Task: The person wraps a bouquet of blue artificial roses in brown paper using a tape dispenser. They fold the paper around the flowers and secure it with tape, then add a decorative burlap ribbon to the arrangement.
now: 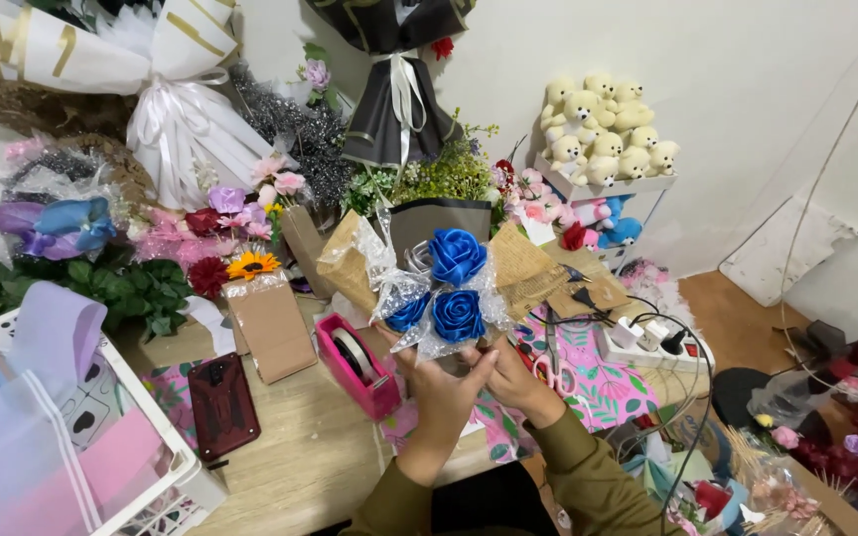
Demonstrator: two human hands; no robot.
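I see both hands, left hand (446, 389) and right hand (510, 375), closed around the stem of the blue rose bouquet (449, 288), held upright over the desk beside the pink tape dispenser (357, 363). Risk, as I judge it: loose clear wrap slips if either grip eases, and the roses splay apart.

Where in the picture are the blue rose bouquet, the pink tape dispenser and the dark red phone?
blue rose bouquet (457, 256), head view, on the top rose.
pink tape dispenser (374, 395), head view, on its front side wall.
dark red phone (221, 405), head view, on its back cover.
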